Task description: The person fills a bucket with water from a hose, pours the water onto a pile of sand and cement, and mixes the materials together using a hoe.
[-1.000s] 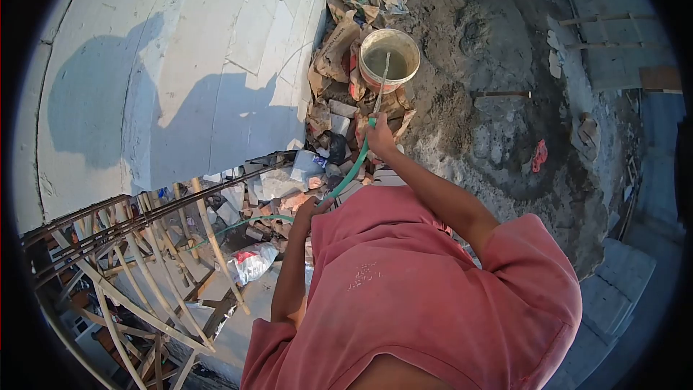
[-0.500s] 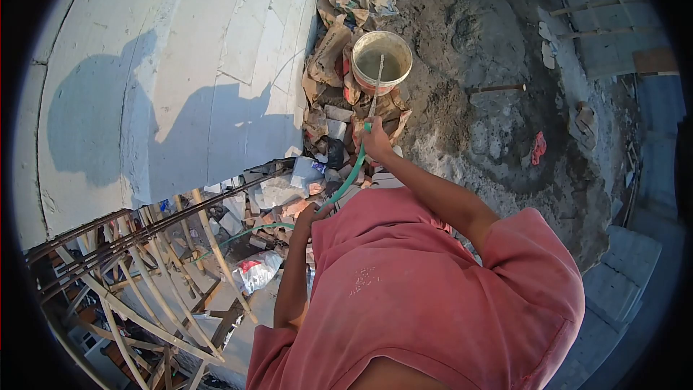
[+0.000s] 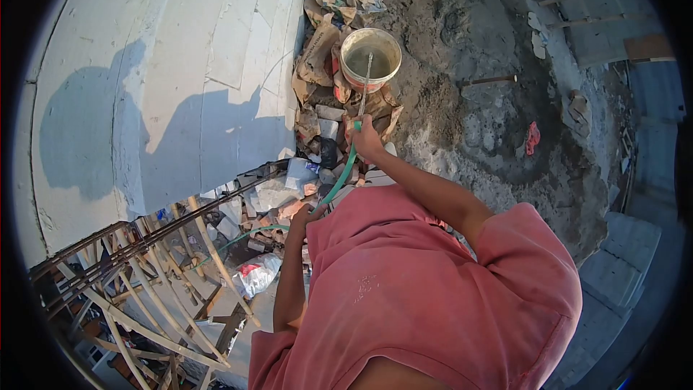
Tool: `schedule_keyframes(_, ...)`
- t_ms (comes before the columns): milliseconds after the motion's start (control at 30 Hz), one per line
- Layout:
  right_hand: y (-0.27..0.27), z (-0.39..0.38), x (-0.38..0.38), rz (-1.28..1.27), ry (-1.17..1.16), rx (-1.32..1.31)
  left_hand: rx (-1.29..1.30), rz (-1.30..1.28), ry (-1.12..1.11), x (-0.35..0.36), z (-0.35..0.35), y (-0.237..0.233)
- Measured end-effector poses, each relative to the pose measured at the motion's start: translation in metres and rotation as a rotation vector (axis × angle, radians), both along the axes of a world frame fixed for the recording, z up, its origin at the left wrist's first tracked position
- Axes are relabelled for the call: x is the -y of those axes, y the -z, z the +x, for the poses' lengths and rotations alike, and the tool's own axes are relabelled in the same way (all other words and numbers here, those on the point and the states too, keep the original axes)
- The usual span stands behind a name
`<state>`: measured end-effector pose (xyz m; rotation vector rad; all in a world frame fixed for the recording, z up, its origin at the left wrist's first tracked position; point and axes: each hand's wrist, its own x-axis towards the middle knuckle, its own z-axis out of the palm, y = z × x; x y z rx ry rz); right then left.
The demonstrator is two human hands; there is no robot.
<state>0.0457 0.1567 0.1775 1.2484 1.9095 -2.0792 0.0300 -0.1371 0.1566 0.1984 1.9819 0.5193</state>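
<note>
Near its end, a green hose (image 3: pixel 342 178) is gripped by my right hand (image 3: pixel 367 139). Water (image 3: pixel 367 87) streams from the hose end into a pale, dirty bucket (image 3: pixel 395 65) with greyish water inside. My left hand (image 3: pixel 309 216) is closed around the same hose lower down, close to my waist. From there the hose trails off to the left over the rubble. The bucket stands upright among torn paper sacks (image 3: pixel 317 54), apart from both hands.
Wet grey mortar (image 3: pixel 462 22) spreads to the right of the bucket, with a wooden handle (image 3: pixel 492 80) lying in it. A red scrap (image 3: pixel 533 139) lies farther right. Broken bricks and rubble (image 3: pixel 274 193) cover the ground by a pale wall (image 3: pixel 180 43). Bamboo poles (image 3: pixel 209 245) and steel bars stand at lower left.
The view has shifted slightly, so the bucket and surroundings sit a little farther left. Both hands keep their hold on the hose, and water still runs into the bucket.
</note>
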Motion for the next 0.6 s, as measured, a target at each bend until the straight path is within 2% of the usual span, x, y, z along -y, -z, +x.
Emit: schedule_keyframes(600, -0.003, -0.001, -0.003, 0.01, 0.023, 0.027, -0.051, 0.067, 0.005, -0.005, -0.002, 0.004)
